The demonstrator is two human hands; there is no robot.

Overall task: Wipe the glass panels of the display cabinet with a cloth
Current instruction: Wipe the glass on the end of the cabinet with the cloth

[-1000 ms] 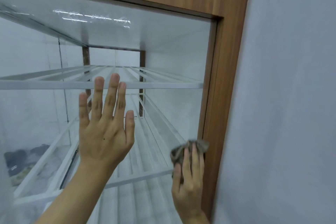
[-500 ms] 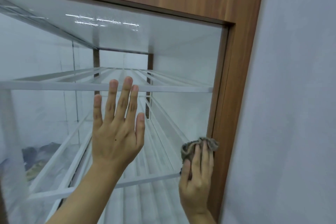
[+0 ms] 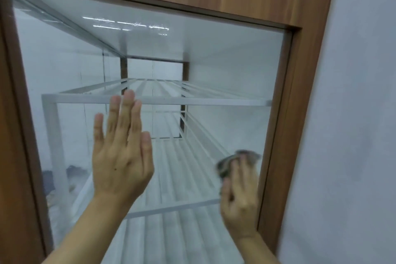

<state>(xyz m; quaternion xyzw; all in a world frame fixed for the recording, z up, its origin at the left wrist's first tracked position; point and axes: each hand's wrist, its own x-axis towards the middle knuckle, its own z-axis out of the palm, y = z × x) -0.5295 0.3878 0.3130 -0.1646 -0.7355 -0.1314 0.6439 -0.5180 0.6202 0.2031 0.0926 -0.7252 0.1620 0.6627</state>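
**Cloth comes off the right edge, mid-stroke**

What changes: half a second ago the cloth sits tight against the right upright of the wooden frame (image 3: 300,113). Now the cloth (image 3: 232,162) shows a little left of that upright, in the lower right of the frame, with a strip of bare glass between them. The right hand (image 3: 240,201) and the cloth are both smeared with motion blur, where before they were sharp. We read that as a wiping stroke under way along the right margin of the glass panel (image 3: 214,53).

The fingers of the right hand look close together and nearly straight, laid over the bunched cloth and pressing it to the glass. The blur hides the thumb.

The left hand (image 3: 122,165) is at centre left, palm flat to the glass. Its fingers are straight and now drawn closer together than a second ago. It holds nothing.

The view has also swung: the frame's left upright is now in sight at the left edge.

For the task: we judge the right edge strip to be in hand, and most of the panel still to be wiped.

Count:
- hands: two
- cloth: one
- glass panels fronting us: one
- white wire shelves behind it: two, an upper shelf (image 3: 192,100) and a lower shelf (image 3: 171,208)
- grey wall (image 3: 353,113): one, at the right
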